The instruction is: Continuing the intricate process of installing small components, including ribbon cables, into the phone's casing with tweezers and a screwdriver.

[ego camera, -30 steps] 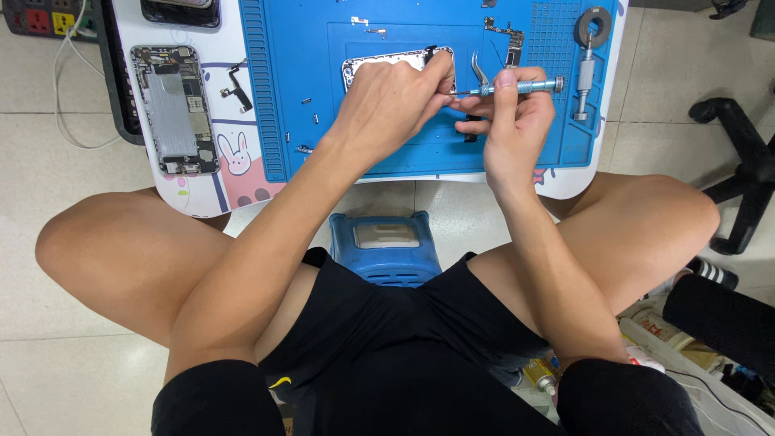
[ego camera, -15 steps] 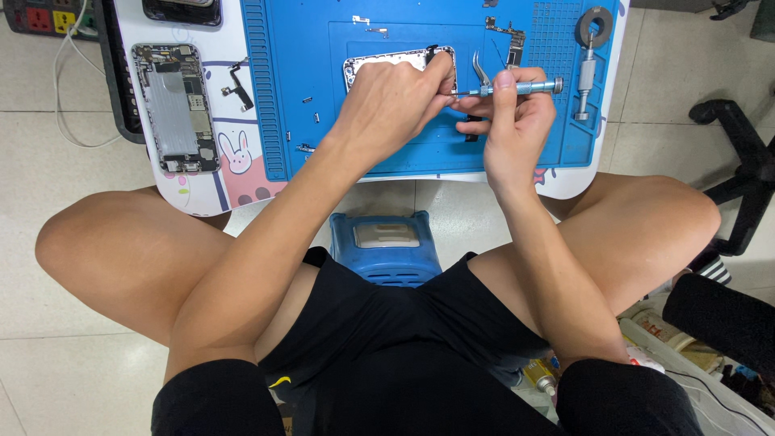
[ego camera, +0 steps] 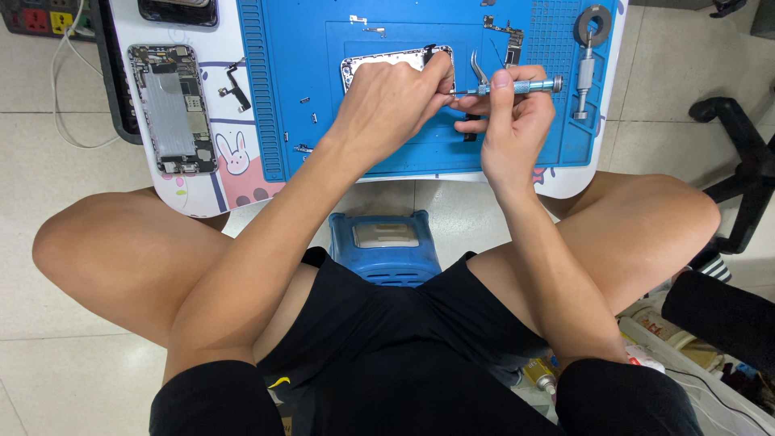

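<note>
My right hand (ego camera: 507, 121) grips a slim metal screwdriver (ego camera: 525, 85) held level above the blue work mat (ego camera: 291, 105). My left hand (ego camera: 391, 101) pinches at the screwdriver's tip, fingers closed around it; whatever small part sits there is hidden. Just behind my left hand lies a silver phone frame (ego camera: 379, 60) on the mat. Metal tweezers (ego camera: 478, 71) rest beside it.
An opened phone body (ego camera: 168, 109) lies on the white table at left, with a small flex part (ego camera: 234, 89) near it. Another screwdriver and a round ring (ego camera: 589, 48) lie at the mat's right. A blue stool (ego camera: 386, 246) stands between my knees. A chair base (ego camera: 739, 153) is at right.
</note>
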